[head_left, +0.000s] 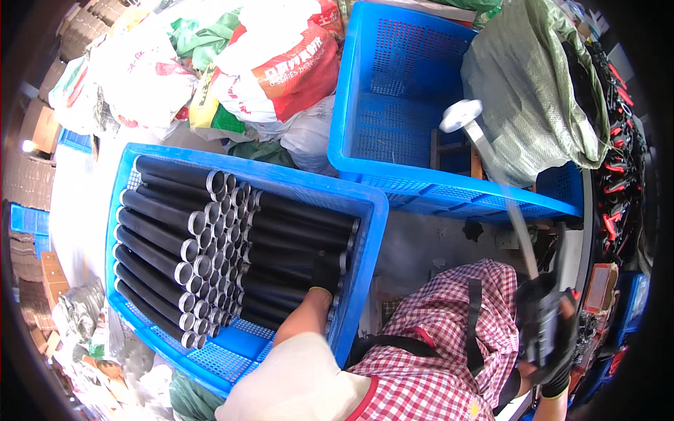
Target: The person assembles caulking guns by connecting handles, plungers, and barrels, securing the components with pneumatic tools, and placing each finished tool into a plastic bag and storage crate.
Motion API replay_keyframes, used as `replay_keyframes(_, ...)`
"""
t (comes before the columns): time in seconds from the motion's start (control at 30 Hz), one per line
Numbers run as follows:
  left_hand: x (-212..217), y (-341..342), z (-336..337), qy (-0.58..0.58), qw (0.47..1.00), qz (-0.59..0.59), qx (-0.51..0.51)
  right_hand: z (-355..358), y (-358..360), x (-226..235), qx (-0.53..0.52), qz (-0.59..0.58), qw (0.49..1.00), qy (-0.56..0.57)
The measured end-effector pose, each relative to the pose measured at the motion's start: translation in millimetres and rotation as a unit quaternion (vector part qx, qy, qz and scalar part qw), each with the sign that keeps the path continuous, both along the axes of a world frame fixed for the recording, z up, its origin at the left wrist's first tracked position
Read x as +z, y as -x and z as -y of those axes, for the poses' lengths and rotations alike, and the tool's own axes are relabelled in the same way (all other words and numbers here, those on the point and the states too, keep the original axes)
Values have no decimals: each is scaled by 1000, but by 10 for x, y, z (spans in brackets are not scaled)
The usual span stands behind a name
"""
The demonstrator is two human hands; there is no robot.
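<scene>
My left hand (324, 272), in a black glove, reaches into the blue crate (379, 210) at the right-hand stack of black tubes (302, 231). Its fingers blend into the dark tubes, so their grip is hard to make out. At the right, my right hand (558, 351), also black-gloved, is closed around a black caulking gun handle (540, 323). From it a long pale plunger rod (516, 214) slants up and away, ending in a white disc (461, 116). More black tubes (161, 238) with silvery ring ends lie stacked in the crate's left half.
Behind stands a second blue crate (340, 119), with a green woven sack (533, 91) over its right side. White and red sacks (274, 70) pile up at the far left. Several red-and-black tools (614, 186) line the right edge. A checked apron (449, 302) covers my lap.
</scene>
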State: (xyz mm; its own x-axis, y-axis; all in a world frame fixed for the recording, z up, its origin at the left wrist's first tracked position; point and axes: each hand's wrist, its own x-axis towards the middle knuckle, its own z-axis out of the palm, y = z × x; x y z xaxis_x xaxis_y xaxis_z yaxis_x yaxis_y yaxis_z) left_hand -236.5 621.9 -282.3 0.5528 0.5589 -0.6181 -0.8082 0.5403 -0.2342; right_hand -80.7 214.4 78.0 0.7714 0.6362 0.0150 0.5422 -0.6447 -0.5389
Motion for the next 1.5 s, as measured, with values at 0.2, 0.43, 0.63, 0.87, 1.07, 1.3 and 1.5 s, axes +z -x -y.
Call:
replay_keyframes(0.2,1115,-512,26,-271,955,-111,-46,-267,119,-98,268,54,962,-11)
replay_keyframes(0.43,3128,-1118,1075,-581,782,-152,-168,397,416,26,169,257,951,-4)
replay_keyframes(0.63,3909,-1718,2674,-603,599,178,-495,570,512,334,-147,416,894,-71)
replay_keyframes(0.87,4323,-1974,3949,-643,433,307,-552,1342,846,357,-285,414,847,-173)
replay_keyframes(1.07,4721,-2172,4455,-637,155,444,-611,1620,995,185,-278,278,790,-470)
replay_keyframes(1.3,5212,-2117,4771,-832,-145,183,-504,2623,926,1193,-370,691,543,301)
replay_keyframes(1.5,5018,-2320,5114,-860,-84,206,459,2832,1210,1220,-473,-27,878,75)
